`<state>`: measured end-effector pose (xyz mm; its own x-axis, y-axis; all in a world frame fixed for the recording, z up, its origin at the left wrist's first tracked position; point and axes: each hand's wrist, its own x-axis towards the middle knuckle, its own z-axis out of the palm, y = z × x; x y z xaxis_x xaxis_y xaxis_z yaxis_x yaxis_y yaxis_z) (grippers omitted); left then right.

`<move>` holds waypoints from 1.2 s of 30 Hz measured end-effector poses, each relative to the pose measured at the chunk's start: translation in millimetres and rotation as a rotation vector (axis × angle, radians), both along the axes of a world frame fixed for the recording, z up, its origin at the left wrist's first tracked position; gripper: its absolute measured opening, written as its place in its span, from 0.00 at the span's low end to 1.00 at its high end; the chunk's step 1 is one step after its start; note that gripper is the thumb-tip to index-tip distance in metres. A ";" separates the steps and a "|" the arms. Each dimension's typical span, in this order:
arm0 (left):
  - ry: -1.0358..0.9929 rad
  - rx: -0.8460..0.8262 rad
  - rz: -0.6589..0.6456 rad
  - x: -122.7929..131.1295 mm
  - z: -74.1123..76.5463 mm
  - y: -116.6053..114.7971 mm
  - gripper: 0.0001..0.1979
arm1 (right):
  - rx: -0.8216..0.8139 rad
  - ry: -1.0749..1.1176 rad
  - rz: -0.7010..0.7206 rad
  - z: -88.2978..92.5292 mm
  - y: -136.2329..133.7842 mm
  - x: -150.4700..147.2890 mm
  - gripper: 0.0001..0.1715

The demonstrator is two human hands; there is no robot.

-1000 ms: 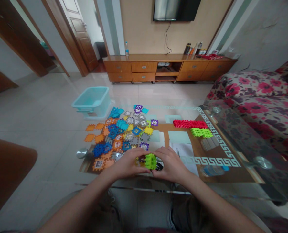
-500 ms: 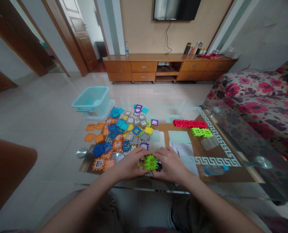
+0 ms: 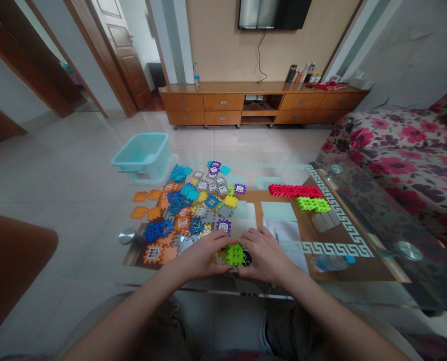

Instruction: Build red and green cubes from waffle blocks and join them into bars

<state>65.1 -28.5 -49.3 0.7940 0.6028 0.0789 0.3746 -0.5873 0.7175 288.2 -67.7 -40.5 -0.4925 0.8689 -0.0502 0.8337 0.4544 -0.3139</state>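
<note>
The left hand (image 3: 198, 255) and right hand (image 3: 266, 255) meet at the near edge of the glass-topped table (image 3: 358, 273). The fingers (image 3: 254, 239) of both hands curl inward, closed from opposite sides on a lime-green waffle block (image 3: 235, 254), which sits directly between the hands. For a secure hold, apply equal pressure from each side and keep the interlocking tabs aligned. A small black object (image 3: 247, 258) lies just right of the block, partly hidden.

A loose pile of multicoloured waffle pieces (image 3: 187, 213) spreads beyond the left hand; a white paper sheet (image 3: 287, 240) lies beyond the right. Farther right are a red block row (image 3: 294, 191) and a green block row (image 3: 312, 204). A turquoise plastic tub (image 3: 144, 156) stands on the tiled floor (image 3: 227, 140), before a wooden TV cabinet (image 3: 223, 105).
</note>
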 end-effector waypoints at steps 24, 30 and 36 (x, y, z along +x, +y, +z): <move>-0.034 0.095 0.087 0.4 -1.2 8.1 0.26 | 0.032 0.045 -0.055 6.6 3.4 1.5 0.28; -0.041 0.113 0.064 11.8 1.5 13.7 0.27 | 0.011 0.039 -0.063 12.0 7.8 11.9 0.32; -0.111 0.116 0.097 35.8 4.5 19.6 0.27 | 0.020 0.021 -0.105 21.4 11.1 29.4 0.32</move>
